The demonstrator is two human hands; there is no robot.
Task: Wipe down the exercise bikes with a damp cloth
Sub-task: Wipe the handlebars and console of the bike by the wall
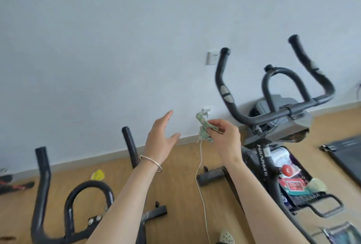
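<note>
Held left hand (160, 139) spread and empty; pinched crumpled cloth (203, 127) in fingertips of right hand (226, 138), beside exercise bike handlebar (254, 119).

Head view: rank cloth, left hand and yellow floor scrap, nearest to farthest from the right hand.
1. cloth, pinched in the right hand.
2. left hand, open, just to its left.
3. yellow scrap, on the floor, far left.
</note>
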